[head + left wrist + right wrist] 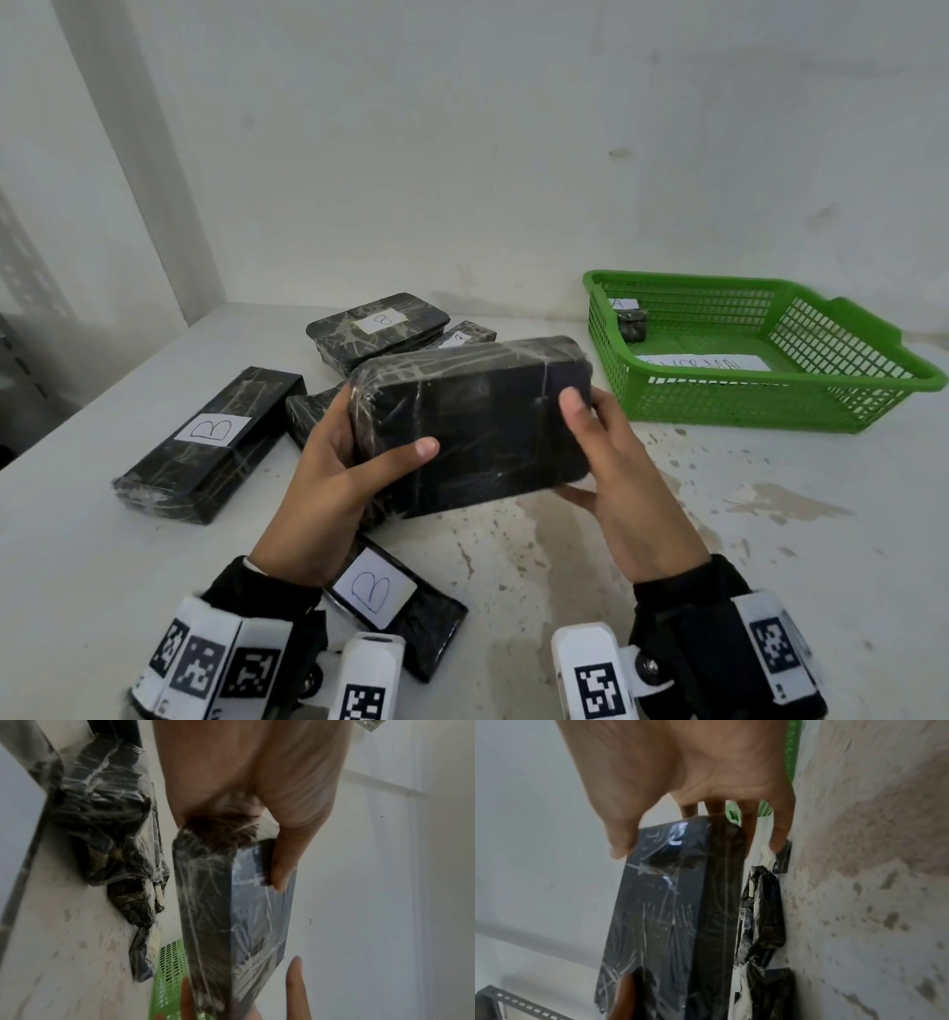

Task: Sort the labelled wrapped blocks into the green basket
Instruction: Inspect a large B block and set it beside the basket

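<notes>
— Head view, report.
— Both hands hold one wrapped black block (470,426) in the air, just left of the green basket (760,406). Left hand (328,483) grips its left end, thumb across the face; right hand (616,473) clasps the right end. No label shows on the block.

— Left wrist?
— Thumb and palm clamp the block's end; other wrapped blocks (107,825) lie left of the basket.

— Right wrist?
— Thumb on the face, fingers behind the block.

Seven wrapped black blocks in sight — one held (470,426), five on the worktop (667,514), one small in the single green basket (760,406) — plus two hands.
</notes>
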`<action>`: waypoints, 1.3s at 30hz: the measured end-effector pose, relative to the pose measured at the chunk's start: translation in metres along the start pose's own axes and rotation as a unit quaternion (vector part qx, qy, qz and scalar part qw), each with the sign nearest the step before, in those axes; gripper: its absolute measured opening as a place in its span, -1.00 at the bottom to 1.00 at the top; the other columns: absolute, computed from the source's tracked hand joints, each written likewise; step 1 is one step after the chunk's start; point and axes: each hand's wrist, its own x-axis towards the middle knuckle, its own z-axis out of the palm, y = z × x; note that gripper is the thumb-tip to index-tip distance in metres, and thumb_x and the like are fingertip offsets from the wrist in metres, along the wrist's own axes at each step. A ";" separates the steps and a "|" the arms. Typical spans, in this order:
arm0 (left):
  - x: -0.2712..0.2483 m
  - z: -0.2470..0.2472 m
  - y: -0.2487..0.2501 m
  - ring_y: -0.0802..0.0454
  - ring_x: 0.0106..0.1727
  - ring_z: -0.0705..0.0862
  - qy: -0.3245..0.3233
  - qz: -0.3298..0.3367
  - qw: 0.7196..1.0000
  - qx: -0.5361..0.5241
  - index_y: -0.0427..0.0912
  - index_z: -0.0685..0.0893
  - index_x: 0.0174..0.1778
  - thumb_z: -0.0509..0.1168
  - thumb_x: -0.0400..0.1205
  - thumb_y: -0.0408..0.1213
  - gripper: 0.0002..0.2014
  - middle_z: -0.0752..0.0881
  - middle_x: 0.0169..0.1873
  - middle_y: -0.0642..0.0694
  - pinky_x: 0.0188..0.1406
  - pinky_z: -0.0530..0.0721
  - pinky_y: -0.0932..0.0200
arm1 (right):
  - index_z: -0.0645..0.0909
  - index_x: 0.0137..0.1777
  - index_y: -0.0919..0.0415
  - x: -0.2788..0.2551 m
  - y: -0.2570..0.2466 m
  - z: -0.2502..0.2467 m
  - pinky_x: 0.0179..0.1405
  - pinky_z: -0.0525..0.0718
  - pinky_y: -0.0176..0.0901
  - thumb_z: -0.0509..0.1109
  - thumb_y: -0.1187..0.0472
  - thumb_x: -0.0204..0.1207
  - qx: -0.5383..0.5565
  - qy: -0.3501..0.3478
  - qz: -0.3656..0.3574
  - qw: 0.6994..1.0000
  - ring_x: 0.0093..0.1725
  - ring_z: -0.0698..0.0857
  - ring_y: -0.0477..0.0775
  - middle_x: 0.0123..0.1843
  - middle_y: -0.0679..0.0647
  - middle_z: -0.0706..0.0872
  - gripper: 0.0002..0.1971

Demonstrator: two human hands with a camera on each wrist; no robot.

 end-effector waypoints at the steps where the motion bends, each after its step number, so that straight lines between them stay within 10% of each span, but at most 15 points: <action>1: 0.001 -0.002 0.000 -0.06 0.28 0.73 -0.001 0.008 1.000 -0.002 -0.20 0.56 0.39 0.51 0.38 -0.55 -0.36 0.77 0.23 -0.16 0.11 0.71 0.24 | 0.52 0.31 -0.34 -0.001 -0.001 0.000 0.15 0.71 -0.04 0.35 -0.61 0.15 -0.007 -0.010 0.025 1.000 0.34 0.64 -0.17 0.34 -0.24 0.68 -0.27; 5: 0.001 -0.002 -0.001 -0.02 0.30 0.72 -0.011 0.029 0.999 0.015 -0.14 0.57 0.36 0.52 0.34 -0.60 -0.34 0.77 0.23 -0.11 0.09 0.70 0.27 | 0.45 0.43 -0.42 -0.003 -0.003 -0.002 0.22 0.73 0.11 0.16 -0.74 0.09 0.003 -0.030 0.070 0.997 0.53 0.48 -0.02 0.54 -0.15 0.51 -0.12; 9: 0.001 -0.002 -0.002 -0.03 0.22 0.75 -0.018 0.032 0.999 0.038 -0.16 0.62 0.26 0.52 0.28 -0.58 -0.39 0.79 0.14 -0.13 0.02 0.74 0.22 | 0.59 0.30 -0.32 -0.005 -0.010 -0.005 0.32 0.63 0.19 0.04 -0.61 0.15 0.012 -0.018 0.085 0.996 0.27 0.68 0.04 0.20 -0.08 0.78 -0.23; 16: 0.000 -0.005 -0.006 -0.03 0.13 0.74 -0.043 0.044 0.995 0.078 -0.16 0.62 0.17 0.53 0.29 -0.52 -0.47 0.76 0.05 -0.13 0.12 0.72 0.03 | 0.62 0.26 0.20 -0.002 -0.007 0.000 0.08 0.71 -0.01 0.36 -0.50 0.26 0.026 0.021 0.035 0.999 0.01 0.75 0.02 0.14 0.18 0.79 -0.17; 23: 0.001 -0.005 0.000 -0.11 0.20 0.67 -0.071 -0.007 0.997 0.018 -0.04 0.53 0.30 0.56 0.26 0.29 -0.22 0.60 0.22 -0.23 0.18 0.64 0.05 | 0.68 -0.05 0.02 -0.001 -0.003 -0.001 0.08 0.70 0.04 0.46 -0.63 -0.04 0.029 0.040 -0.052 0.997 -0.02 0.75 -0.05 -0.06 0.04 0.79 -0.21; 33: -0.001 0.002 0.000 -0.11 0.06 0.67 -0.001 0.004 0.997 0.071 -0.14 0.61 0.02 0.40 0.46 0.05 -0.63 0.65 -0.02 -0.22 0.22 0.57 -0.30 | 0.62 -0.02 -0.08 -0.001 0.005 0.004 0.01 0.70 -0.09 0.48 -0.40 0.18 -0.008 0.033 -0.054 0.998 0.05 0.78 -0.05 0.03 -0.02 0.82 -0.50; 39: 0.000 -0.001 -0.003 -0.08 0.04 0.71 0.005 -0.005 0.998 0.063 -0.16 0.54 0.03 0.47 0.37 0.02 -0.55 0.68 0.00 -0.21 0.09 0.68 0.03 | 0.57 0.07 0.07 -0.007 0.000 0.010 0.14 0.77 0.01 0.40 -0.33 0.32 -0.036 0.032 -0.054 0.997 0.08 0.77 0.05 0.07 0.11 0.79 -0.48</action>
